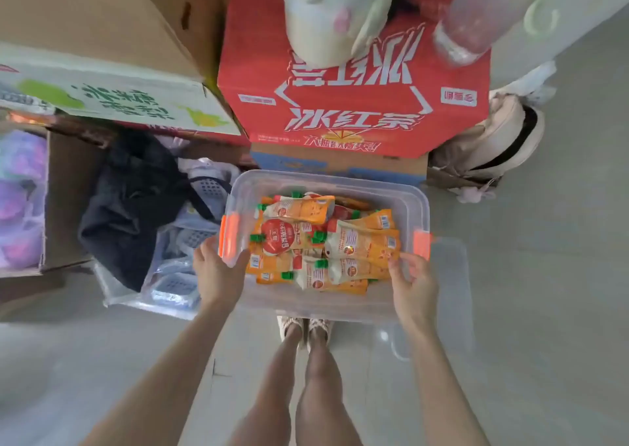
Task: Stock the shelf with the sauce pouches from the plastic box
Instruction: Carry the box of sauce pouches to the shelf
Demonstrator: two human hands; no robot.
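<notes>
A clear plastic box (405, 193) with orange latch handles is held in front of me, above my feet. Several orange and white sauce pouches (323, 241) with green caps lie piled inside it. My left hand (216, 270) grips the box's left side at the orange latch (227, 238). My right hand (413, 280) grips the right side just below the other orange latch (422, 244). No shelf is in view.
A red drink carton (354, 105) with a pale jug (323, 20) and a clear bottle (476, 26) on it stands ahead. Cardboard boxes (102, 37) are stacked at left, beside a bin with dark clothing (132, 207). A clear lid (452, 295) lies on the grey floor at right.
</notes>
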